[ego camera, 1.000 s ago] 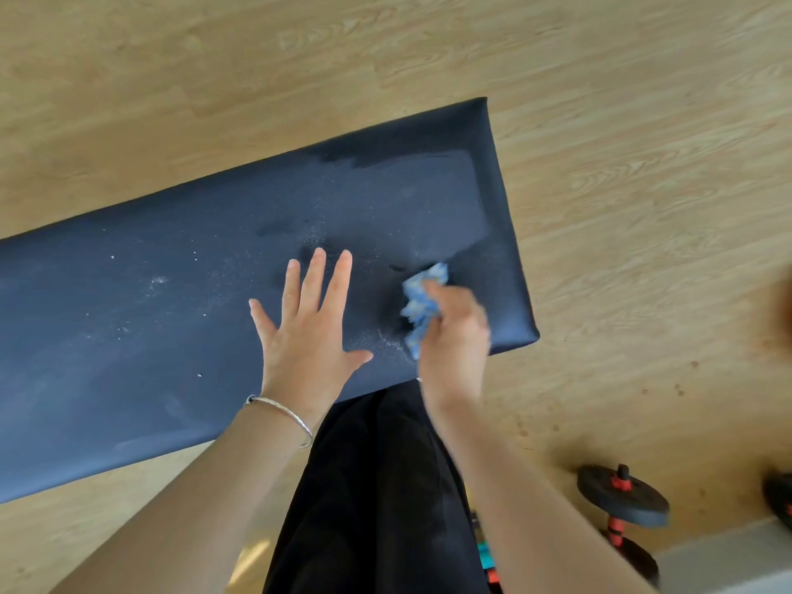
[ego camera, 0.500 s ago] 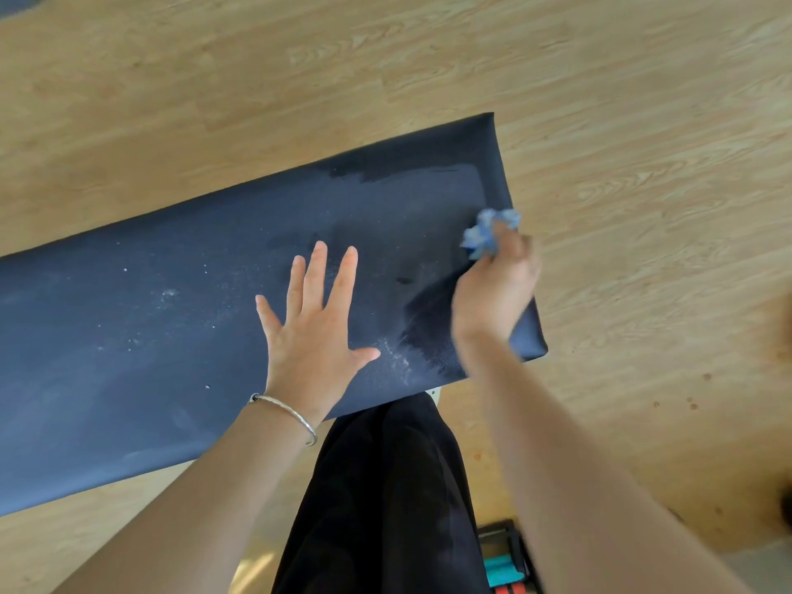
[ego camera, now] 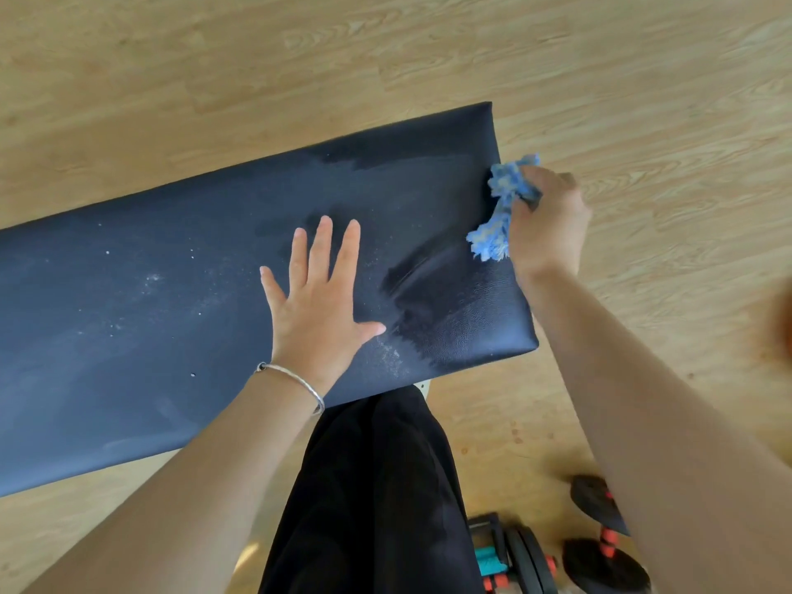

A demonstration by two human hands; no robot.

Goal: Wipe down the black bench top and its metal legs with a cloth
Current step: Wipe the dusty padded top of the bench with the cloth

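Observation:
The black padded bench top (ego camera: 150, 319) runs from the left edge to the right of centre, dusty with white specks on its left and middle, darker wiped streaks near its right end. My left hand (ego camera: 319, 302) lies flat on the bench top with fingers spread, a silver bangle on the wrist. My right hand (ego camera: 546, 220) grips a crumpled blue cloth (ego camera: 503, 203) at the bench's right end edge. The metal legs are hidden under the top, apart from a small pale piece (ego camera: 424, 388) below the near edge.
A light wooden floor (ego camera: 385, 49) surrounds the bench. Black dumbbells with red collars (ego camera: 600, 546) and a teal-and-black item (ego camera: 488, 555) lie on the floor at the lower right. My black trousers (ego camera: 368, 499) stand against the bench's near edge.
My right hand has swept the cloth from the near right part of the top away to the far right end edge, leaving a dark wiped streak. My left hand stayed flat in place.

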